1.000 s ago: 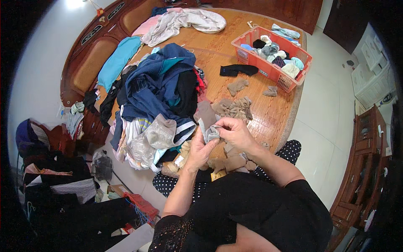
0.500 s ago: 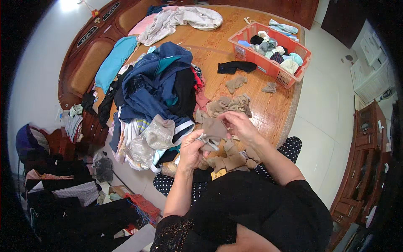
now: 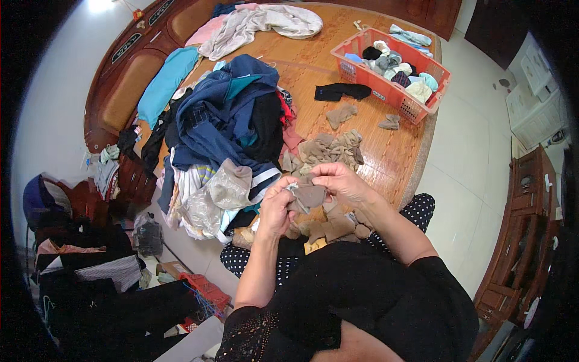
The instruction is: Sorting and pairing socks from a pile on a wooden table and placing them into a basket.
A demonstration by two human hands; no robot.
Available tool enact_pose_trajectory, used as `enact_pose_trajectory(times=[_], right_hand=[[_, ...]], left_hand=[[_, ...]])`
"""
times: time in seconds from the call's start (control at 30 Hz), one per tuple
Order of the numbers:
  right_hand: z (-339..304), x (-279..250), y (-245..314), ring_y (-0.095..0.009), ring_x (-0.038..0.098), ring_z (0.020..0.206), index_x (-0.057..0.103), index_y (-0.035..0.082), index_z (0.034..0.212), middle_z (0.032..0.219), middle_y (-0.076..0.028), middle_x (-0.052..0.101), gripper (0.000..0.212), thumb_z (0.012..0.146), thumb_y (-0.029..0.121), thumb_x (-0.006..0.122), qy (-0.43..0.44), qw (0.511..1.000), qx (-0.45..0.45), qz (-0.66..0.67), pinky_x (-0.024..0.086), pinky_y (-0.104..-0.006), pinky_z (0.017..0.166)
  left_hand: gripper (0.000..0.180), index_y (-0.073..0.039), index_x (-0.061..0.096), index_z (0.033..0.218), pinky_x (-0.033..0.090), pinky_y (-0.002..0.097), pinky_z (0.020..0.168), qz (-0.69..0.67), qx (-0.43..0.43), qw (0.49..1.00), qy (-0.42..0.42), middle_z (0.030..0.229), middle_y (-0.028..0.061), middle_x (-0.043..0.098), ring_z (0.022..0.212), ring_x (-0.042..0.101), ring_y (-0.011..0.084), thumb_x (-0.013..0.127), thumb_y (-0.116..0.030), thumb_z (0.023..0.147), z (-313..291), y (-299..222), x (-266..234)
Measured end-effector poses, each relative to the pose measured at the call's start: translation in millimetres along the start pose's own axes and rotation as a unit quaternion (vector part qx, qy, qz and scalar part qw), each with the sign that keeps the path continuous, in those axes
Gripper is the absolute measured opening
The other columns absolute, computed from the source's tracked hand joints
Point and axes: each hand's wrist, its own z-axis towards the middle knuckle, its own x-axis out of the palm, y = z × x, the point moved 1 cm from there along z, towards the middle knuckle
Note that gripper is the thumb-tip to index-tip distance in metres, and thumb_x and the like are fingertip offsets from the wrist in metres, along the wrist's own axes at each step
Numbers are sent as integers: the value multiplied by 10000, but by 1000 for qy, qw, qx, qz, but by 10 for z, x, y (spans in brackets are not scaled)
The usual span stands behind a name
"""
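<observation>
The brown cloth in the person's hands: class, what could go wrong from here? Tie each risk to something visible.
1. The brown cloth, held by the left hand and right hand, could drop among the similar brown pieces beyond it.
2. The loosely heaped clothes might slump onto those pieces, which lie close beside them.
3. The small grey-brown piece near the basket might be overlooked.

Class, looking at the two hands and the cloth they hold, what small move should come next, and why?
Perhaps the right hand should gently pull the crumpled brown-grey fabric piece straight against the left hand: both hands hold it, it looks folded over, and a pale edge is bunched beside the left hand.
</observation>
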Motion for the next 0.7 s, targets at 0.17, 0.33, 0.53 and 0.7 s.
enact_pose_trajectory(times=[0.17, 0.33, 0.53, 0.7], right_hand=[[2, -9, -28, -34, 491, 601, 592, 53, 879, 722, 44, 556, 155, 887, 205, 560, -26, 998, -32, 42, 398, -186, 529], [15, -45, -3, -75, 527, 709, 586, 52, 906, 798, 19, 579, 124, 894, 167, 541, -49, 988, -100, 107, 429, -239, 664], [1, -121, 7, -125, 583, 845, 589, 33, 971, 914, -33, 621, 133, 886, 123, 540, -40, 980, -133, 145, 451, -282, 800], [-11, -131, -7, -134, 602, 872, 589, 27, 992, 939, -39, 632, 148, 872, 109, 561, -54, 977, -122, 168, 469, -293, 821]], left_hand=[[211, -37, 514, 994, 340, 164, 357, -9, 38, 999, -18, 781, 35, 586, 448, 450, 53, 469, 30, 799, 11, -18, 80], [225, -25, 524, 995, 418, 177, 427, -5, 85, 995, -54, 818, 51, 607, 515, 525, 77, 502, 61, 789, -6, -22, 43], [205, -5, 567, 982, 474, 195, 490, -28, 89, 995, -33, 863, 85, 639, 585, 581, 114, 509, 45, 791, -16, -43, 57], [221, 1, 558, 1001, 506, 216, 528, -101, 82, 991, -16, 873, 97, 644, 665, 622, 132, 533, 9, 782, -1, 23, 38]])
